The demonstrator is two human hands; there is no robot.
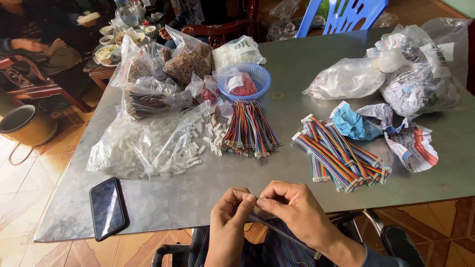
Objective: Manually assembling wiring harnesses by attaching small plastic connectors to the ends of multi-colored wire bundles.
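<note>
Two hands pinching one thin strip of ribbon wire at the near edge of the surface.

Left hand [228, 217] and right hand [292, 210] both have their grip closed on the ribbon wire [277, 230], fingertips nearly touching, and the strip slants down toward the lap. On the grey surface [297, 69] I count two heaps of rainbow wire bundles [250, 129], one black phone [107, 207] by the left edge, one blue basket [252, 79], and one big clear bag of white connectors [148, 143].
</note>
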